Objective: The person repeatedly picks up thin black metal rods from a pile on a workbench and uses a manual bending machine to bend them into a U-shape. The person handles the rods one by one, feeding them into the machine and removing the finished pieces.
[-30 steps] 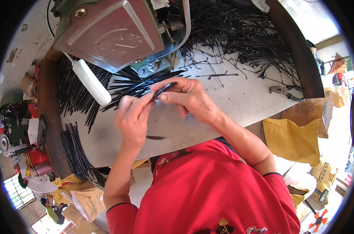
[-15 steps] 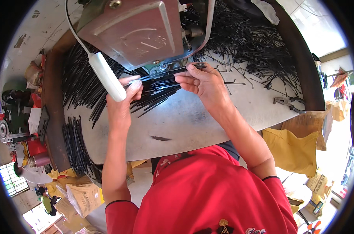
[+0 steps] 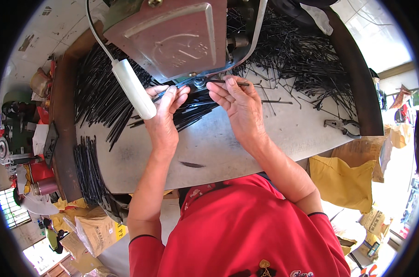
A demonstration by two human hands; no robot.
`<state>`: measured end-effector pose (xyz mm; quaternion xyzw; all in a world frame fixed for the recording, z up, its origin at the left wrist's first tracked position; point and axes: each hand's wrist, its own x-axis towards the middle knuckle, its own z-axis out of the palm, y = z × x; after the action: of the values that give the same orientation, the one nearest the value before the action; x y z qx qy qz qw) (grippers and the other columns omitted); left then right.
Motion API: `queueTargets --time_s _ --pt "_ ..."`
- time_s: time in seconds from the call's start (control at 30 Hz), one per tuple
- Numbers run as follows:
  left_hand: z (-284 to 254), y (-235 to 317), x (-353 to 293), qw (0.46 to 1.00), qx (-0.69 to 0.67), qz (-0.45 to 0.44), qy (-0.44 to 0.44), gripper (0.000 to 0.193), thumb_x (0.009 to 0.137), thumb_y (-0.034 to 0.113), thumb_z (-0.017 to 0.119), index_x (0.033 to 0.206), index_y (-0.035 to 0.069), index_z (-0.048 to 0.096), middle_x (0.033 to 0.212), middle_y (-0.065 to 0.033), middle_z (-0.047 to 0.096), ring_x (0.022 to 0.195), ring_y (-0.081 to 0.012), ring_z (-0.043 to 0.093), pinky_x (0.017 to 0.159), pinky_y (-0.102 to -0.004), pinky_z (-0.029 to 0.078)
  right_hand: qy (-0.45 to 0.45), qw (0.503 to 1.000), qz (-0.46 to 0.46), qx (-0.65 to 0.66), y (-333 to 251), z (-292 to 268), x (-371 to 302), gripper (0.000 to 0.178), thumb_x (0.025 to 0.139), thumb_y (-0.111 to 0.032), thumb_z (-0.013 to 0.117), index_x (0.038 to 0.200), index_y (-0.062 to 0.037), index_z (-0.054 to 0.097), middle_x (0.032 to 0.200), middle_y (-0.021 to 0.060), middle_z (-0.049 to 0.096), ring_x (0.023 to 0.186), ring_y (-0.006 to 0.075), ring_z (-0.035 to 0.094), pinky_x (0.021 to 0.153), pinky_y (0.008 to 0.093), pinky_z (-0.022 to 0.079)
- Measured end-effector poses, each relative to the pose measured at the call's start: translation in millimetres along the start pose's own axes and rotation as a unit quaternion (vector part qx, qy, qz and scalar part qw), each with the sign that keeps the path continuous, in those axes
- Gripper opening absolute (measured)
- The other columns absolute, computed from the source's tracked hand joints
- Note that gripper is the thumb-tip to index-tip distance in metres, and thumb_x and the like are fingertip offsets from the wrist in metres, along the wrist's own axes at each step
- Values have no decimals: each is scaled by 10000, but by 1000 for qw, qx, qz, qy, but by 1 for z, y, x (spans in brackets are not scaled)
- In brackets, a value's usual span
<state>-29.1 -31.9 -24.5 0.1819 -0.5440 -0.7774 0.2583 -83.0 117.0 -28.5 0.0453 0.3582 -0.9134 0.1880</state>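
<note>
My left hand is closed in a pinch on a thin black rod, just below the cover of a machine head. Facing it, my right hand pinches another thin black rod between thumb and fingers. That rod's left end is by a small round metal part under the machine head; I cannot tell whether they touch. A white lamp on a cable hangs over my left wrist. More black rods lie on the metal table beneath my hands.
Long black rods are heaped at the left, with a neat bundle near the left edge. Bent-ended rods pile up at the back right. Pliers lie near the right rim. A yellow sack hangs below.
My left hand has moved right, closer to the round metal part. My right hand has shifted slightly left and down, still pinching. The view has shifted a little.
</note>
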Motion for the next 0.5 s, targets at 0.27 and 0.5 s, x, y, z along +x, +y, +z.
queueTargets --time_s 0.27,0.5 --pt "6 -9 -3 998 -27 -42 29 93 920 41 534 966 -15 477 976 -235 637 888 -283 679 770 -288 584 16 1000 -22 -13 2 -3 3 221 943 -183 565 1035 1 484 979 185 637 943 279 663 851 354 541" --pt "9 -6 -3 994 -60 -77 51 75 916 27 524 968 -20 496 982 -231 637 908 -295 674 789 -300 587 -21 991 -92 -92 -5 2 -6 187 960 -157 533 1032 10 491 958 202 646 933 278 668 857 359 539"
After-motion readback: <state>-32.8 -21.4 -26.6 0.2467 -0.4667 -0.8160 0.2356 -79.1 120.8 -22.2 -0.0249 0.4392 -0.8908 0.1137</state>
